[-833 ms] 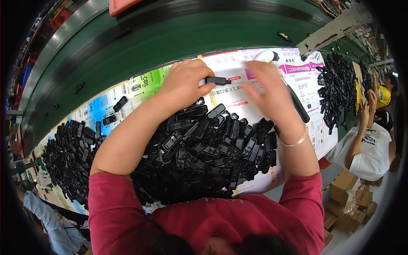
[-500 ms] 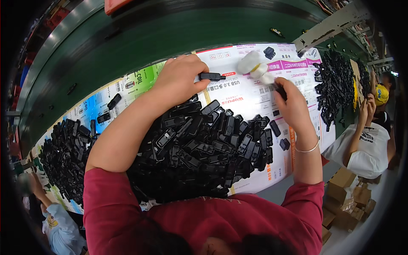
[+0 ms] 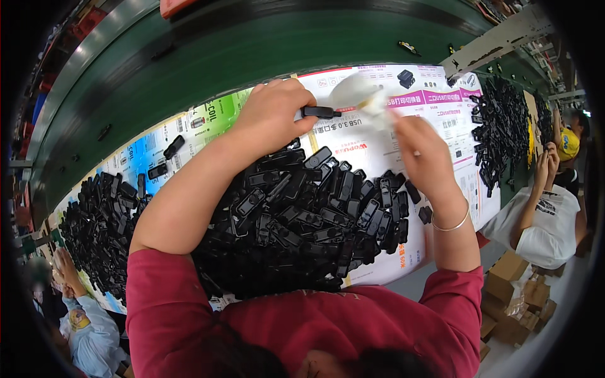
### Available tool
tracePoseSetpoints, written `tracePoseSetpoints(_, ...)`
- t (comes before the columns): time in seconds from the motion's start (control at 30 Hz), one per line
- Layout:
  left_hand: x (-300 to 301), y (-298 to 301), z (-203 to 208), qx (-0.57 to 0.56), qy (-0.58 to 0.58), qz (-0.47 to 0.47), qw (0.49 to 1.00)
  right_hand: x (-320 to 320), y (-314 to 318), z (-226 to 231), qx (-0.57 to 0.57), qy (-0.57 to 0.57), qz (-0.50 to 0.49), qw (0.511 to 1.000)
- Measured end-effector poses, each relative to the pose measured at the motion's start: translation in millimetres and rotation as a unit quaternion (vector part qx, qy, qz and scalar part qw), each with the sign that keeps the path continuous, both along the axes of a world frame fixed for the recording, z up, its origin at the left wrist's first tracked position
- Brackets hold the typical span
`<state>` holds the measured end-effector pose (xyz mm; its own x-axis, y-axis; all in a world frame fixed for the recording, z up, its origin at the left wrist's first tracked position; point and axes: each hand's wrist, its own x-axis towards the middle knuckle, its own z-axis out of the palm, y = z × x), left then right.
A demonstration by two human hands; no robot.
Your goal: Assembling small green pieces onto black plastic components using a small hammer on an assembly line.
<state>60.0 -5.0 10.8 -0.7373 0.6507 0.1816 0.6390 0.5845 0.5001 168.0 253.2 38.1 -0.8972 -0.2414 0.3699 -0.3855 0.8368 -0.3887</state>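
Note:
My left hand, closed in a pinch, holds a small black plastic casing with a narrow tip pointing right, just above the printed sheet. In my right hand is a white-headed mallet, smeared by motion. Its head is beside the casing's narrow tip; I cannot tell whether they touch. Below my hands, against my front, lies a large heap of similar black casings.
A second heap of black casings lies to the left, another at the right. A green conveyor belt runs along the far side, below a metal post. Co-workers sit at both sides; cardboard boxes stand lower right.
My right hand has moved slightly left, and the mallet's head has come closer to the casing's tip. My left hand keeps its hold on the casing, nearly in place.

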Motion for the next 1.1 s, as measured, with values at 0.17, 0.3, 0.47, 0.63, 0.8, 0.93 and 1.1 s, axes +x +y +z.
tracePoseSetpoints(0.17, 1.0, -0.4, 3.2, -0.01, 0.033, -0.001, 0.999, -5.8, 21.5, -6.1, 0.059, -0.059, -0.051, 0.995)
tracePoseSetpoints(0.3, -14.2, -11.3, 2.3, -0.022, 0.066, 0.006, 0.998, -8.0, 19.5, -12.4, 0.1, 0.104, -0.117, 0.983)
tracePoseSetpoints(0.47, -61.7, -50.8, 4.6, -0.062, 0.059, 0.18, 0.98, -11.9, -25.7, -11.4, -0.01, 0.018, 0.159, 0.987)
tracePoseSetpoints(0.63, -77.7, -38.8, -1.2, -0.081, 0.169, 0.214, 0.959, -23.6, -52.9, -13.2, 0.029, -0.004, 0.26, 0.965)
tracePoseSetpoints(0.8, -91.5, 22.4, -2.4, -0.028, 0.145, 0.063, 0.987, -21.0, -34.6, -10.1, 0.097, 0.035, 0.2, 0.974)
tracePoseSetpoints(0.93, -111.1, 86.3, -12.0, -0.004, 0.074, 0.011, 0.997, -6.7, -16.9, -10.5, 0.068, -0.035, 0.091, 0.993)
tracePoseSetpoints(1.1, -121.1, 148.8, -11.8, -0.052, 0.03, 0.003, 0.998, -11.5, -17.5, -13.4, 0.007, -0.065, 0.152, 0.986)
